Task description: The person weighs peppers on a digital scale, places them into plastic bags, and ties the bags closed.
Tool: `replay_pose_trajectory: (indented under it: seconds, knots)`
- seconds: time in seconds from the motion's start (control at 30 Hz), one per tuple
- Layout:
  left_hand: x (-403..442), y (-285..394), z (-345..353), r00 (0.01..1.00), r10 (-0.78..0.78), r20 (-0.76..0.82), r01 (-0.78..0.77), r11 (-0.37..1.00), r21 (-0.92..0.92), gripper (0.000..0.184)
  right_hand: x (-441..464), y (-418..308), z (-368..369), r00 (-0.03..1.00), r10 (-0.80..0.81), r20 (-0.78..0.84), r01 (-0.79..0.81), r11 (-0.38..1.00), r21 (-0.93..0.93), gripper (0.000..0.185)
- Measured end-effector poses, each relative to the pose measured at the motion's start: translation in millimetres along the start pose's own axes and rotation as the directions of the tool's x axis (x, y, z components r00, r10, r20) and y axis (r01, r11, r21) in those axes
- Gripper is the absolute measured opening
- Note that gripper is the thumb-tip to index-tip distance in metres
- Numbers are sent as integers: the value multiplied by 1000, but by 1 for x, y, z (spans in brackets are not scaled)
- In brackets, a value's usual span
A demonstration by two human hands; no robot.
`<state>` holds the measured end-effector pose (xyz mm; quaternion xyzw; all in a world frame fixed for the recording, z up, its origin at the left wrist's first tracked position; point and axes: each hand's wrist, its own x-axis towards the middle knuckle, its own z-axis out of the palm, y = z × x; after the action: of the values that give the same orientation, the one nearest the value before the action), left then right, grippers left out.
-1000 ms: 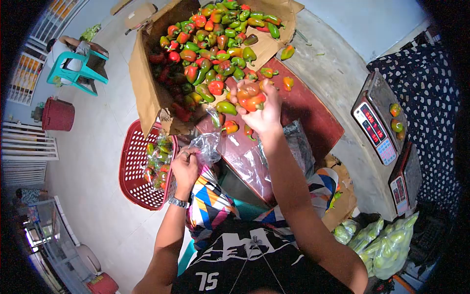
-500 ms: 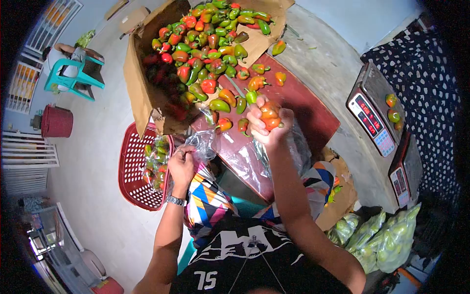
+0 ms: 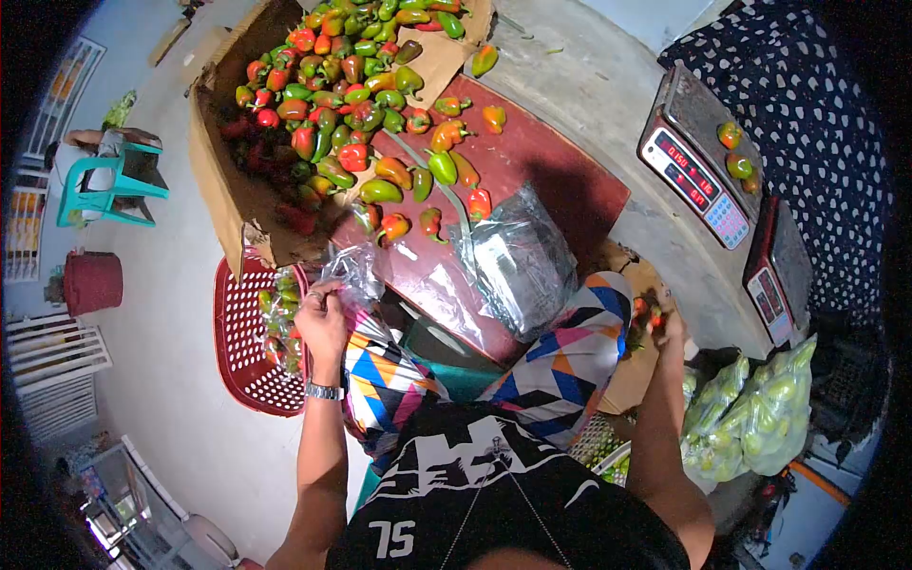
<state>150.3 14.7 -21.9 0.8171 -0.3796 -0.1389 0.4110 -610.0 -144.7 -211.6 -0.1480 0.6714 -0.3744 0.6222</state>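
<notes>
My left hand (image 3: 323, 312) pinches the edge of a crumpled clear plastic bag (image 3: 355, 274) beside the red perforated basket (image 3: 228, 332). Bagged green and red peppers (image 3: 281, 313) lie in that basket. My right hand (image 3: 671, 332) is low at the right, over an open cardboard box (image 3: 631, 385), its fingers curled by a red-orange pepper (image 3: 655, 320) and partly hidden. Ahead, a large cardboard box (image 3: 217, 171) spills many green, red and orange peppers (image 3: 353, 157) onto the dark red tabletop (image 3: 560, 171). A stack of clear plastic bags (image 3: 527, 261) lies at its near edge.
At the right, a digital scale (image 3: 698, 176) carries a few peppers (image 3: 738, 163); a second scale (image 3: 769, 294) stands nearer. Filled bags of green produce (image 3: 760, 413) sit below it. A teal chair (image 3: 119, 185) and a red bucket (image 3: 93, 282) are at the left.
My right hand has moved from above the table, where it held up orange-brown peppers, down and right to the side box. My left hand keeps hold of the bag. The view has shifted.
</notes>
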Motion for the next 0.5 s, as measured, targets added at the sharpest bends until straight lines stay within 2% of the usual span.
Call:
replay_pose_trajectory:
  seconds: [0.07, 0.23, 0.3, 0.37, 0.43, 0.5]
  knots:
    - [0, 9, 0, 1000, 13, -1, -13, 1000, 3, 20, -17, 11, 21, 984, 28, -175, -48, 993, -110, 27]
    - [0, 12, -4, 1000, 25, -9, -25, 1000, 13, 18, -12, 39, 48, 948, -36, -317, -125, 872, -473, 29]
    - [-2, 8, -4, 1000, 17, -13, -17, 1000, 3, 18, -4, 49, 58, 923, -120, -365, -166, 730, -663, 29]
    - [-1, 8, -5, 1000, 9, -12, -9, 1000, 0, 20, 5, 55, 69, 888, -229, -400, -232, 529, -816, 30]
    - [-3, 9, -6, 1000, 21, -18, -21, 999, 29, 22, 17, 54, 81, 848, -336, -410, -298, 336, -893, 31]
    - [-2, 17, -9, 1000, 26, -14, -25, 997, 70, 23, 30, 43, 95, 798, -466, -381, -312, 222, -924, 33]
